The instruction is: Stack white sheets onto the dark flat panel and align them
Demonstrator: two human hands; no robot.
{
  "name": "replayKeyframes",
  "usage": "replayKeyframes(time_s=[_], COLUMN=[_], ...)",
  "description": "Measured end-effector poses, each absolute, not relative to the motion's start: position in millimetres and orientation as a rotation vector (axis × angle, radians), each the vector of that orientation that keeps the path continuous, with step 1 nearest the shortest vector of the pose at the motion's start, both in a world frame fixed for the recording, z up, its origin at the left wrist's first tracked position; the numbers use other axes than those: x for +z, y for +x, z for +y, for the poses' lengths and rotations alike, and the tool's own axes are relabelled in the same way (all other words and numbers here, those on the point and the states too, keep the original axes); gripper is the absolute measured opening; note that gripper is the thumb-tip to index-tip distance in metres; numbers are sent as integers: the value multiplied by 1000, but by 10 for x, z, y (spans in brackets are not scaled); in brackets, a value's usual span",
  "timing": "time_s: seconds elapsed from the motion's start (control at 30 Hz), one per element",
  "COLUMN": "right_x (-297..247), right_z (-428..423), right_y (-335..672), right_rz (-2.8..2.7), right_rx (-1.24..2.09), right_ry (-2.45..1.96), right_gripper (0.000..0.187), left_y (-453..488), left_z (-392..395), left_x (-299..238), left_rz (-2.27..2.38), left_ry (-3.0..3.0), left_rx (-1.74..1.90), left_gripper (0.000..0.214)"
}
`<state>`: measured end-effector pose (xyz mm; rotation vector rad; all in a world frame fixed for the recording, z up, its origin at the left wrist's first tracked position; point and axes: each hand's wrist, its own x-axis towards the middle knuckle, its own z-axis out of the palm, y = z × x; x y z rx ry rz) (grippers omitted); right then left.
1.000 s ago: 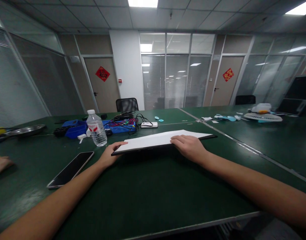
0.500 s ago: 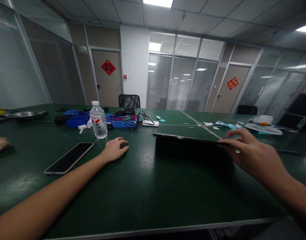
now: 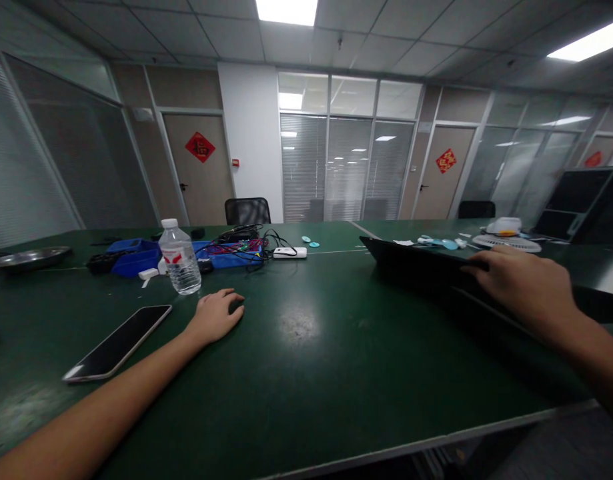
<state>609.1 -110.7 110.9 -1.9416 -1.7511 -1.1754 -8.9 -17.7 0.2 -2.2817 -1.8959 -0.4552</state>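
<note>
My right hand (image 3: 523, 288) grips a thin black board (image 3: 416, 263) and holds it above the green table (image 3: 306, 360) at the right, its dark underside towards me. My left hand (image 3: 215, 316) rests on the table with the fingers loosely curled and nothing in it. A black phone (image 3: 117, 341) lies just left of that hand. A clear water bottle (image 3: 179, 258) stands behind it.
Blue trays (image 3: 131, 257) with tangled cables (image 3: 246, 243) and a white device (image 3: 289, 253) sit at the back left. A metal dish (image 3: 26, 257) is far left. A second table on the right holds a white fan (image 3: 509, 237) and a dark monitor (image 3: 576, 203).
The board left the table in front of me and moved to the right, lifted by my right hand, white face turned away. My left hand let go of it and rests on the table.
</note>
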Motion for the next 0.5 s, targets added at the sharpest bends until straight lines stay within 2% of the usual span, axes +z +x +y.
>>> replayKeyframes(time_s=[0.33, 0.5], right_x=[1077, 1052], right_z=[-717, -608], right_y=[6087, 6079], right_rz=[-1827, -1881], right_rx=[-1146, -1171], right_ry=[-2162, -2189], right_gripper=[37, 30], left_y=[-57, -88], left_z=[-213, -199], left_x=[39, 15], left_rz=[-1922, -1928], left_ry=[-2276, -2275], left_rx=[-397, -429], left_gripper=[51, 51])
